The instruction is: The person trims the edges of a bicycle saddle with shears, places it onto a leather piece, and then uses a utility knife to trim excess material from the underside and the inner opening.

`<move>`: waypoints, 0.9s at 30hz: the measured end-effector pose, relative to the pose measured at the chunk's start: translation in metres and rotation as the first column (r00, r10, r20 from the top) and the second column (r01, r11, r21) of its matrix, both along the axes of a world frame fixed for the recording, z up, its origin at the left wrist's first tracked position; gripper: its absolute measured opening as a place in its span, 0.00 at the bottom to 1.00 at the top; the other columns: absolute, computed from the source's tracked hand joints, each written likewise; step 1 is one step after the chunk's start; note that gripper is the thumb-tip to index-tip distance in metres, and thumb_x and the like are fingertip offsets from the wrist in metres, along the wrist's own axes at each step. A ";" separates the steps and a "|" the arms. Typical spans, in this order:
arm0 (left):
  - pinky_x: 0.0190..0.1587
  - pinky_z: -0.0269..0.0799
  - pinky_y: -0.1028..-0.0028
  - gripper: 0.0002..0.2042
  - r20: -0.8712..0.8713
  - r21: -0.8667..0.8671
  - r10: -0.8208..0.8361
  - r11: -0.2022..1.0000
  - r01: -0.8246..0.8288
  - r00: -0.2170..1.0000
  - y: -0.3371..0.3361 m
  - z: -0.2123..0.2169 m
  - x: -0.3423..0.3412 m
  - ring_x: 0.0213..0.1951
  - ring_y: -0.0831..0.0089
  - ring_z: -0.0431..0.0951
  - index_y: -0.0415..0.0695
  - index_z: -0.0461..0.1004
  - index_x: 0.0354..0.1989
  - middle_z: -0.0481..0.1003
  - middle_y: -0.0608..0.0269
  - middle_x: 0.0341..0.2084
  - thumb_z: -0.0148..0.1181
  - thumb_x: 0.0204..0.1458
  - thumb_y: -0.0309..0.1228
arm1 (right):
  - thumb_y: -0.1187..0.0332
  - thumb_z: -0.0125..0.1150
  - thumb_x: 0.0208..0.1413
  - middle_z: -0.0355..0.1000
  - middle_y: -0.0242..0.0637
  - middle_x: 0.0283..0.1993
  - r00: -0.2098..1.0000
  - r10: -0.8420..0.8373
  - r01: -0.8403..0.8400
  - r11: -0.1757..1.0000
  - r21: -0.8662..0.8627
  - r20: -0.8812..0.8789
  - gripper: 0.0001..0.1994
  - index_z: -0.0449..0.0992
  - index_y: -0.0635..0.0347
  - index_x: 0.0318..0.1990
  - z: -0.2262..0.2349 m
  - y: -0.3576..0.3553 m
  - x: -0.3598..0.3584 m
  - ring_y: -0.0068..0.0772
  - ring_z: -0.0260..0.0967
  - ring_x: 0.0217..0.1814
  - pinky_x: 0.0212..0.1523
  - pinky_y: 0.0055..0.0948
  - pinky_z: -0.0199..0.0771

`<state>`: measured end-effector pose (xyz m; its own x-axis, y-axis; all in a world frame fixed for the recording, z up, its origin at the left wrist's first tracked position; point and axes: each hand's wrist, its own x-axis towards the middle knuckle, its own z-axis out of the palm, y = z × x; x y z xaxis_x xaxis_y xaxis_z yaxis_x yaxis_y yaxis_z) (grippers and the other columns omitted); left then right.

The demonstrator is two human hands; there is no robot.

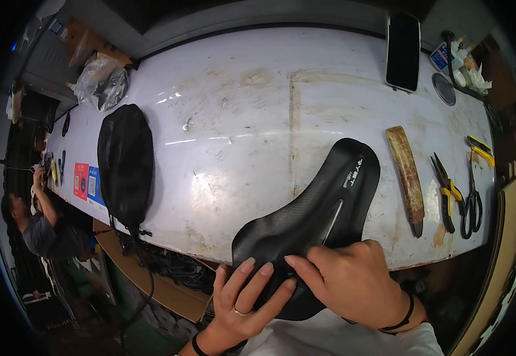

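A black bicycle saddle [311, 204], or its loose cover, lies at the front edge of the table. Its narrow nose points away from me, and its wide rear overhangs the edge toward my body. Pale lettering marks the nose, and a light-coloured slit runs down the middle. My left hand [243, 305] has its fingers spread, with the tips resting on the wide rear part. On the right side of that part, my right hand [353, 282] is closed, fingers curled under and thumb pressed to the black surface. Whatever its curled fingers grip is hidden.
Right of the saddle lie a worn wooden stick [406, 181], yellow-and-black pliers [446, 196], scissors [471, 204] and a yellow cutter [480, 151]. A phone [403, 53] stands at the back. Leftward are a black drawstring bag [126, 166] and a clear plastic bag [99, 83]. Another person [50, 225] works far left.
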<state>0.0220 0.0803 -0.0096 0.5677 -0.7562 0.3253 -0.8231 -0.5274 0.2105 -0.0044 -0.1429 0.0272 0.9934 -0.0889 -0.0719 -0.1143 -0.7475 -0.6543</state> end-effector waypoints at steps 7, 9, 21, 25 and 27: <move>0.62 0.69 0.48 0.13 -0.235 0.012 -0.070 0.997 0.075 0.969 -0.018 0.034 0.015 0.61 0.52 0.75 0.54 0.84 0.49 0.78 0.57 0.57 0.63 0.55 0.29 | 0.59 0.67 0.62 0.70 0.37 0.13 0.998 0.044 -0.047 0.996 0.074 0.039 0.18 0.72 0.55 0.22 -0.005 -0.012 -0.008 0.38 0.70 0.12 0.14 0.32 0.65; 0.63 0.66 0.42 0.16 -0.268 -0.007 -0.095 0.995 0.097 0.959 -0.019 0.041 0.012 0.65 0.46 0.72 0.50 0.82 0.51 0.74 0.51 0.61 0.58 0.56 0.25 | 0.63 0.69 0.61 0.72 0.36 0.16 0.991 -0.028 0.004 0.984 0.178 0.130 0.11 0.76 0.58 0.31 -0.004 -0.012 -0.017 0.38 0.73 0.15 0.16 0.32 0.68; 0.63 0.66 0.43 0.16 -0.261 0.073 -0.141 0.984 0.165 0.955 -0.020 0.047 0.016 0.65 0.46 0.73 0.48 0.80 0.53 0.72 0.46 0.62 0.58 0.57 0.26 | 0.70 0.76 0.49 0.69 0.46 0.46 0.954 -0.113 0.181 0.955 -0.233 0.278 0.28 0.75 0.73 0.57 -0.005 -0.032 -0.008 0.44 0.68 0.39 0.37 0.35 0.70; 0.64 0.66 0.44 0.16 -0.283 0.048 -0.166 0.981 0.186 0.945 -0.018 0.046 0.019 0.64 0.46 0.73 0.47 0.79 0.54 0.72 0.44 0.61 0.58 0.57 0.25 | 0.73 0.73 0.51 0.68 0.46 0.45 0.899 -0.274 0.287 0.958 0.013 0.342 0.20 0.77 0.68 0.51 -0.013 -0.034 -0.007 0.44 0.69 0.40 0.38 0.36 0.71; 0.64 0.67 0.45 0.16 -0.294 0.032 -0.181 0.980 0.199 0.939 -0.018 0.045 0.021 0.64 0.46 0.73 0.47 0.79 0.54 0.72 0.44 0.61 0.57 0.57 0.24 | 0.73 0.72 0.52 0.68 0.46 0.44 0.907 -0.314 0.301 0.949 0.088 0.281 0.18 0.76 0.67 0.50 -0.011 -0.039 0.000 0.44 0.70 0.40 0.38 0.36 0.72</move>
<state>0.0429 0.0621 0.0358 0.4743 -0.8722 0.1198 -0.8181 -0.3864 0.4259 -0.0045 -0.1816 0.0166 0.8953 -0.3965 0.2029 -0.1361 -0.6773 -0.7230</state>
